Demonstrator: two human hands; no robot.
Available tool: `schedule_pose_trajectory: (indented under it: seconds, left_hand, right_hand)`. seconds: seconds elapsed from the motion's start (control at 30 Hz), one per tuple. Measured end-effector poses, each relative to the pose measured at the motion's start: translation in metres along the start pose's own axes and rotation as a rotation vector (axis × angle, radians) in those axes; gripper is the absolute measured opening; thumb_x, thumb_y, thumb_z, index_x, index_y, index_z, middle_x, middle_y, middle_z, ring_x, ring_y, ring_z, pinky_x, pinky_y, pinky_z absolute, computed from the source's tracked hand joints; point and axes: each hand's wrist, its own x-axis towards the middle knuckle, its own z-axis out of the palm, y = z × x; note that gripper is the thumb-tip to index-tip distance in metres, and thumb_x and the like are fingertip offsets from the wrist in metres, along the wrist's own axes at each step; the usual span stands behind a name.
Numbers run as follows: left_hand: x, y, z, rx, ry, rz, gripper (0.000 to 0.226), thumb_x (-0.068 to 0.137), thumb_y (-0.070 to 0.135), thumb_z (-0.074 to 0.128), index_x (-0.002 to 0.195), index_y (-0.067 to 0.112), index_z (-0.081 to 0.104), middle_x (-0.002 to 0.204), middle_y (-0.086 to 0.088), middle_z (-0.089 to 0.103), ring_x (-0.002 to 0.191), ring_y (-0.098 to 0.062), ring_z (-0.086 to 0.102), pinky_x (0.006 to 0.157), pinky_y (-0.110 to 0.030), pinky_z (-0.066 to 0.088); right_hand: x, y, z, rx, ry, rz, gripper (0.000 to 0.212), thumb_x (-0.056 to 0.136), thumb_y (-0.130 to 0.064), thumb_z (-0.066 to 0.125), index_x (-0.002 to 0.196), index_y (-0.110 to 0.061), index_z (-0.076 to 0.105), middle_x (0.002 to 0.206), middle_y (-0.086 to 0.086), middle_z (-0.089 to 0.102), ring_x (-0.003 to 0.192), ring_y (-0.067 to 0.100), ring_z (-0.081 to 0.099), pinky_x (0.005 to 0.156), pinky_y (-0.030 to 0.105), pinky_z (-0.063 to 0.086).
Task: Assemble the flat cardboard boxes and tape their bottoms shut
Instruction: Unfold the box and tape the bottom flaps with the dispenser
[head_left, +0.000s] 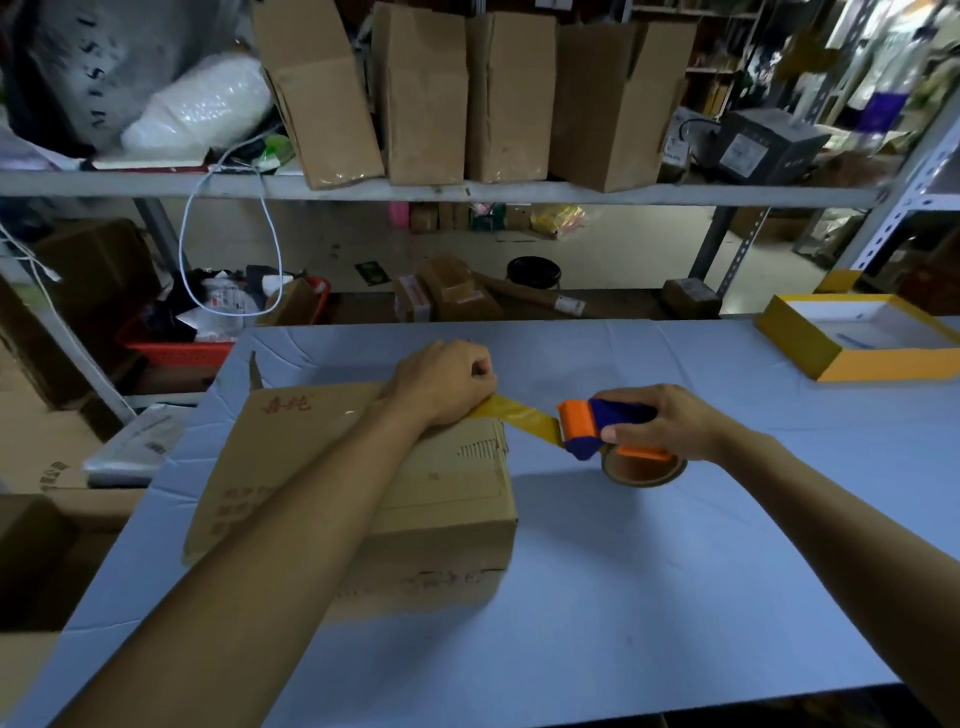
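A brown cardboard box (415, 499) lies on the pale blue table (623, 597), left of centre, with red print on its upper face. My left hand (441, 382), fingers curled, presses down on the box's far right top edge over the end of a yellow-brown tape strip (524, 418). The strip stretches right from under that hand to an orange and blue tape dispenser (597, 428). My right hand (660, 423) grips the dispenser just right of the box, its brown tape roll (644, 470) close above the table.
A yellow-sided open tray box (810, 343) sits at the table's far right. A metal shelf (467, 189) behind carries several upright cardboard boxes (467, 98) and a white bag. Flat cartons and clutter fill the floor at left.
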Motion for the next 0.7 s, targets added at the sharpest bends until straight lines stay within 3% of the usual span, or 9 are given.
schedule_pose_trajectory:
  seconds: [0.1, 0.23, 0.4, 0.53, 0.63, 0.7]
  left_hand:
    - [0.001, -0.001, 0.001, 0.007, 0.009, -0.002, 0.016, 0.088, 0.041, 0.055, 0.081, 0.029, 0.061, 0.080, 0.013, 0.059, 0.081, -0.018, 0.056, 0.064, -0.032, 0.040]
    - [-0.001, -0.002, 0.000, -0.012, -0.022, -0.008, 0.020, 0.087, 0.049, 0.058, 0.083, 0.030, 0.061, 0.084, 0.014, 0.058, 0.081, -0.013, 0.054, 0.068, -0.033, 0.044]
    - [-0.003, 0.002, -0.003, -0.017, -0.021, -0.014, 0.020, 0.077, 0.049, 0.067, 0.078, 0.031, 0.059, 0.079, 0.016, 0.057, 0.078, -0.010, 0.055, 0.059, -0.028, 0.036]
    - [-0.004, 0.004, -0.003, -0.020, -0.031, -0.026, 0.017, 0.074, 0.045, 0.067, 0.077, 0.031, 0.059, 0.079, 0.014, 0.060, 0.078, -0.011, 0.056, 0.058, -0.027, 0.036]
    - [-0.005, 0.006, -0.004, -0.029, -0.035, -0.024, 0.016, 0.073, 0.045, 0.067, 0.078, 0.031, 0.060, 0.079, 0.014, 0.060, 0.078, -0.013, 0.056, 0.058, -0.028, 0.036]
    - [-0.006, 0.008, -0.004, -0.026, -0.032, -0.015, 0.015, 0.073, 0.045, 0.066, 0.078, 0.032, 0.059, 0.079, 0.015, 0.058, 0.079, -0.013, 0.056, 0.058, -0.027, 0.035]
  right_hand:
    - [0.007, -0.013, 0.012, -0.132, -0.025, -0.064, 0.061, 0.079, -0.063, 0.067, 0.133, -0.041, 0.050, 0.111, -0.016, 0.059, 0.090, 0.004, 0.057, 0.069, 0.014, 0.043]
    - [0.028, -0.053, 0.034, -0.383, -0.070, -0.178, 0.058, 0.075, -0.075, 0.057, 0.124, -0.045, 0.055, 0.102, -0.015, 0.064, 0.091, 0.010, 0.057, 0.075, 0.028, 0.050]
    - [0.045, -0.087, 0.046, -0.552, -0.082, -0.239, 0.039, 0.074, -0.076, 0.057, 0.101, -0.047, 0.058, 0.081, -0.020, 0.059, 0.079, 0.010, 0.055, 0.063, 0.030, 0.043]
    - [0.051, -0.093, 0.041, -0.563, -0.132, -0.188, 0.045, 0.067, -0.081, 0.057, 0.097, -0.047, 0.062, 0.085, -0.017, 0.064, 0.080, 0.010, 0.058, 0.065, 0.031, 0.047]
    - [0.052, -0.100, 0.052, -0.797, -0.057, -0.276, 0.052, 0.063, -0.085, 0.054, 0.094, -0.044, 0.063, 0.077, -0.015, 0.063, 0.073, 0.013, 0.057, 0.058, 0.028, 0.040]
    - [0.051, -0.100, 0.063, -0.812, -0.100, -0.244, 0.056, 0.064, -0.086, 0.052, 0.094, -0.041, 0.065, 0.077, -0.012, 0.064, 0.073, 0.014, 0.057, 0.060, 0.030, 0.044]
